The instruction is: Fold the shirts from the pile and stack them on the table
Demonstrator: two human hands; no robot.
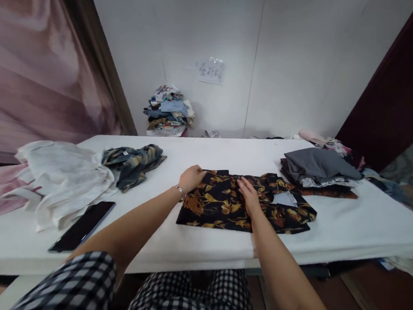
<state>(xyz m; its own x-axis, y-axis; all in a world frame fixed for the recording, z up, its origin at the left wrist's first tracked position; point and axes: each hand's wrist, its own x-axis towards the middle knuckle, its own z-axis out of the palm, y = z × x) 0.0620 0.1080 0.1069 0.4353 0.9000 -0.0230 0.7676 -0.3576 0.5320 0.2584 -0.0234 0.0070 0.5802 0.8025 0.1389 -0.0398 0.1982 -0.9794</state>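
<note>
A black garment with a golden leaf print (219, 205) lies partly folded on the white table (228, 152). My left hand (190, 178) grips its upper left corner, fingers curled over the edge. My right hand (248, 194) rests flat on the middle of the cloth with fingers spread, pressing it down. A pale label or lining (284, 198) shows on the garment's right part.
White and pink clothes (56, 179) and a blue-patterned garment (134, 163) lie at the left, with a black phone (83, 225) near the front edge. A folded stack topped by grey cloth (318, 170) sits at the right. A clothes pile (169, 111) stands by the wall.
</note>
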